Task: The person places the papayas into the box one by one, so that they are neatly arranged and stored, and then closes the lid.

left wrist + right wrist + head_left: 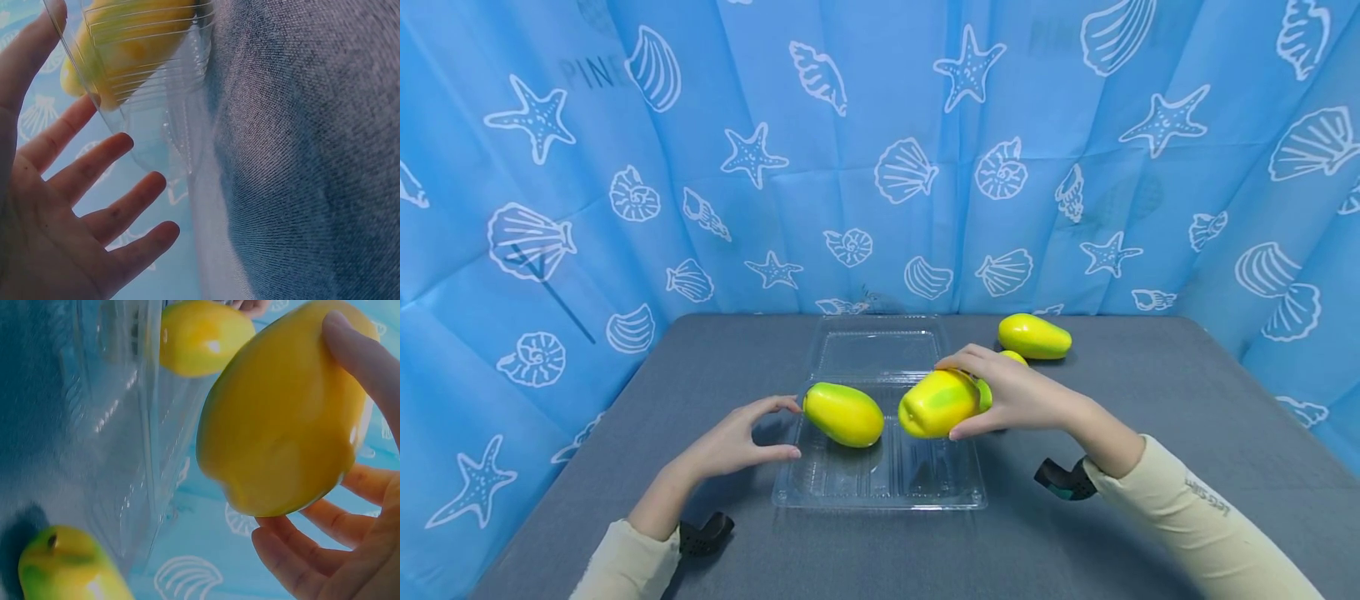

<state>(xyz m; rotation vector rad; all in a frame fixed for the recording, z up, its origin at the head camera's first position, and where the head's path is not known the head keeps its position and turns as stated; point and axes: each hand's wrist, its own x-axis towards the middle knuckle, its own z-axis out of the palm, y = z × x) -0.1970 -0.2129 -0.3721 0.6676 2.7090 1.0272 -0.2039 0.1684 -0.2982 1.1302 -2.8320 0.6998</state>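
Note:
My right hand (1017, 390) grips a yellow-green papaya (938, 405) above the right half of a clear plastic clamshell box (880, 498). In the right wrist view the thumb presses on one side of this fruit and the fingers curl against the other. A second papaya (844, 414) lies tilted in the left half of the box. My left hand (730, 440) is at the box's left edge with fingers spread and nothing in its grasp. Its fingertips (115, 144) are close to the clear wall in the left wrist view; whether they touch it I cannot tell.
The box's lid (880, 354) lies folded back, away from me. Another papaya (1034, 336) rests at the table's back right, and one more (1015, 357) is mostly hidden behind my right hand. A blue shell-patterned curtain (850, 208) hangs behind the grey table (1112, 533).

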